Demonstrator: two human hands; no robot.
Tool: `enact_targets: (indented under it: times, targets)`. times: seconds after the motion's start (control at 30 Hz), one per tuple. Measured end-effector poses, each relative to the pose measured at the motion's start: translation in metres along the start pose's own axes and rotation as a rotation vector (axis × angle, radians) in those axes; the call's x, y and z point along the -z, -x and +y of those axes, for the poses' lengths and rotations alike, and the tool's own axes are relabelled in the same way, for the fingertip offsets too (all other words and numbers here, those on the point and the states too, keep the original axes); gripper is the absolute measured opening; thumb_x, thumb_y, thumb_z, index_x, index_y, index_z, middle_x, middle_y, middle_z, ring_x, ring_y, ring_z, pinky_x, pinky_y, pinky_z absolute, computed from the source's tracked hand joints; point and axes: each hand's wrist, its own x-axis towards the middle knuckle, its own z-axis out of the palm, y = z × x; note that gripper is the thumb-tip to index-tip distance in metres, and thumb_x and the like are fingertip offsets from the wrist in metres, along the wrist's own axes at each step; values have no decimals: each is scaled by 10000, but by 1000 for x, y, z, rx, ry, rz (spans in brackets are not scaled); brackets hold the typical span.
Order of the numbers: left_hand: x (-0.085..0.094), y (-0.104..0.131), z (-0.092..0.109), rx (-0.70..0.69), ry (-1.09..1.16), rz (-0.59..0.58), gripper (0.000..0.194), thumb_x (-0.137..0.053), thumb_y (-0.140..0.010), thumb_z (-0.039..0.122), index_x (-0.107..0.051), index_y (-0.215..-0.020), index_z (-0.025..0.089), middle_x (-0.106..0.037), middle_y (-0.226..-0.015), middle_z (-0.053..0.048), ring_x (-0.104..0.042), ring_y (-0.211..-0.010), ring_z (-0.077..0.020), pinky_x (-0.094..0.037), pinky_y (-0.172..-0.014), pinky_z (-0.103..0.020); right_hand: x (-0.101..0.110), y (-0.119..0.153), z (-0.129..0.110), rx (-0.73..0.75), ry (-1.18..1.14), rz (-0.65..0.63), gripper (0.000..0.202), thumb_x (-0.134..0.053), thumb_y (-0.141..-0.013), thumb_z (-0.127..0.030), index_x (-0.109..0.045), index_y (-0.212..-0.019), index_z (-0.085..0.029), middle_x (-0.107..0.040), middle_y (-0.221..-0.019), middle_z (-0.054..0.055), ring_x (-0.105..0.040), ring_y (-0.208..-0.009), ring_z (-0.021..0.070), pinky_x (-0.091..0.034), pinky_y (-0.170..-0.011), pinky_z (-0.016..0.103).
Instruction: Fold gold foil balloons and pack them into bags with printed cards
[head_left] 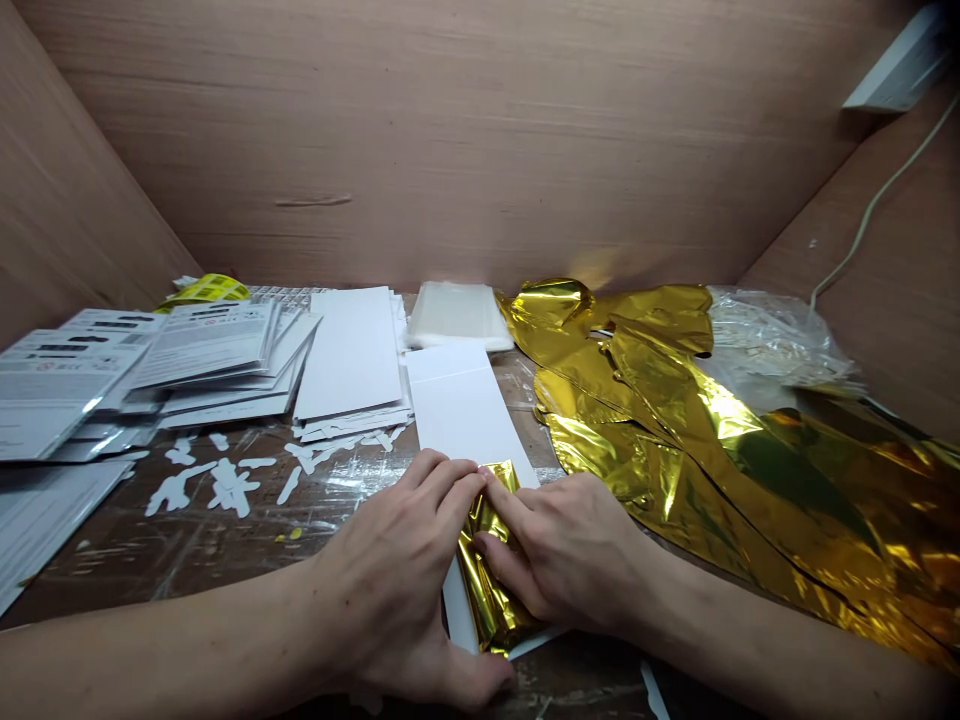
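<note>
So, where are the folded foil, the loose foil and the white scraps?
Folded foil [486,598]: head view, its lower part.
Loose foil [675,390]: head view, middle of the pile.
White scraps [230,487]: head view, on one scrap.

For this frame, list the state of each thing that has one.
Small gold foil, folded, creased
Left hand, thumb spread, touching small gold foil
Right hand, fingers bent, on small gold foil
White card, flat, partly covered
White card stack, uneven edges
Printed packs, piled, overlapping
Larger gold foil, layered, wrinkled
Clear plastic sheets, stacked
Paper scraps, scattered

The foil looks metallic, glossy (almost mirror-like), the card smooth, matt.
</note>
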Motion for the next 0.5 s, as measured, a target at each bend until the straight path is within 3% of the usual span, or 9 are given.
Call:
enact_targets:
  times: [0.13,0.23,0.3,0.4,0.5]
  targets:
    - [0,3,1,-87,-51,70,826,-783,-541,528,-591,-1219,97,-628,-1262,-172,-545,-1170,-367,-495,-1030,-496,2,0,-2,24,20,37,474,-344,-1042,-384,-636,-1232,-63,-719,-778,99,-648,-585,213,-290,-527,355]
    - [0,7,1,-282,-141,235,561,-734,-657,451,-656,-1104,121,-683,-1196,-168,-589,-1156,-378,-517,-973,-507,2,0,-5,48,39,52,474,-349,-1041,-348,-634,-1254,-35,-708,-765,89,-633,-565,203,-285,-519,356]
    - [0,8,-1,-458,-147,297,329,-712,-732,357,-676,-984,148,-730,-1010,-131,-661,-1002,-321,-557,-859,-454,2,2,-6,42,69,38,514,-354,-1035,-340,-580,-1346,2,-696,-744,84,-629,-562,210,-287,-518,359]
    - [-2,7,-4,-604,-61,219,119,-694,-775,257,-661,-859,180,-703,-778,-66,-668,-754,-223,-573,-718,-365,2,3,-8,17,113,8,540,-358,-1024,-298,-512,-1428,25,-672,-726,72,-615,-550,218,-291,-511,371]
    - [-1,5,-7,-562,36,148,96,-649,-795,244,-673,-870,189,-707,-785,-78,-674,-750,-220,-587,-702,-346,4,3,-10,22,150,-21,548,-359,-1010,-259,-483,-1453,39,-657,-716,70,-596,-529,221,-287,-494,377]
